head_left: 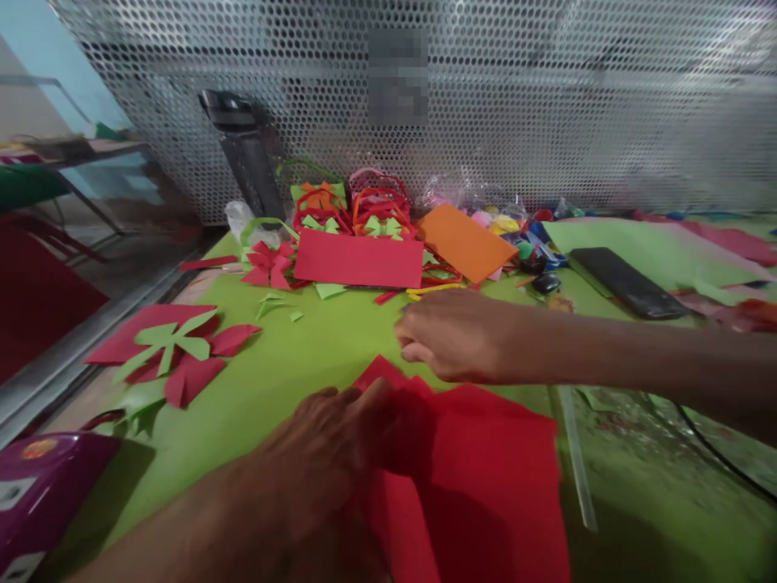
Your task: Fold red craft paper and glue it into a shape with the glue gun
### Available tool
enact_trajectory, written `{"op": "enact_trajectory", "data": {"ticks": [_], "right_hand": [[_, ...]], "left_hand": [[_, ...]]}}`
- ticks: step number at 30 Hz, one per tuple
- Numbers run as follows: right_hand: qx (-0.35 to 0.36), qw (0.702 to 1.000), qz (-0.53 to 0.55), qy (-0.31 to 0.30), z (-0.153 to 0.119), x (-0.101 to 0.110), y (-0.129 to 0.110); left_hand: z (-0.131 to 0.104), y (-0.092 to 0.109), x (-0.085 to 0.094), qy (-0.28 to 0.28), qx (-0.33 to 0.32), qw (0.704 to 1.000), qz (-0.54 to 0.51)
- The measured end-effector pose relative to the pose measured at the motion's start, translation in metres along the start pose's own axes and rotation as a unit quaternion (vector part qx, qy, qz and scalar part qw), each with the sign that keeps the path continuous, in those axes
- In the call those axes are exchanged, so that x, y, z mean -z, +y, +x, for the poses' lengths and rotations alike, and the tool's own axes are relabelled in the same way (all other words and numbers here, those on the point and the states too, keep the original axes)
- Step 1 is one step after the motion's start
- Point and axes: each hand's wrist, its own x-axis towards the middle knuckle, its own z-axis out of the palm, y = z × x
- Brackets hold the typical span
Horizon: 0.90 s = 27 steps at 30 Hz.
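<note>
Sheets of red paper (pixel 491 478), one with a folded strip, lie on the green tabletop close to me. My left hand (pixel 328 445) is closed over the paper's left part, fingers bent against it; the fingertips are partly hidden. Beyond the paper's far edge, my right hand (pixel 449 336) hovers with its fingers curled; anything inside them is hidden. Just past its knuckles lies a thin yellow item (pixel 437 289) of unclear kind. A flat red paper rectangle (pixel 358 259) leans before several small paper baskets (pixel 380 214) with handles and green bows.
An orange card (pixel 466 243), a dark phone (pixel 628 282) and a clear glue stick (pixel 578 457) lie about. On the left are red and green paper cutouts (pixel 170 348) and a purple device (pixel 54 486). A dark bottle (pixel 246 154) stands against the perforated metal panel (pixel 515 105).
</note>
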Motion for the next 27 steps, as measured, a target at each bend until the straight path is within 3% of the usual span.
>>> {"op": "enact_trajectory", "data": {"ticks": [3, 5, 7, 10, 14, 18, 27], "right_hand": [[-0.009, 0.997, -0.017, 0.068, -0.022, -0.023, 0.006], [-0.025, 0.997, -0.013, 0.074, -0.035, -0.035, 0.006], [-0.061, 0.997, 0.017, 0.041, -0.046, -0.040, 0.005], [-0.075, 0.991, 0.109, -0.011, -0.056, -0.041, 0.003], [-0.030, 0.980, 0.196, 0.003, -0.058, -0.048, 0.005], [-0.010, 0.983, 0.183, 0.031, -0.058, -0.060, 0.007], [-0.003, 0.975, 0.197, 0.105, -0.062, -0.079, 0.008]], "left_hand": [[0.002, 0.010, 0.010, 0.013, 0.019, 1.000, -0.014], [0.005, 0.019, 0.018, 0.036, 0.050, 0.998, -0.020], [0.009, 0.022, 0.023, 0.019, 0.046, 0.998, -0.024], [0.015, 0.018, 0.021, 0.000, 0.039, 0.999, -0.030], [0.011, 0.010, 0.012, 0.021, 0.037, 0.999, -0.032], [0.002, 0.011, 0.010, 0.048, 0.041, 0.998, -0.019], [0.023, 0.015, 0.022, -0.030, -0.001, 0.999, -0.030]]}}
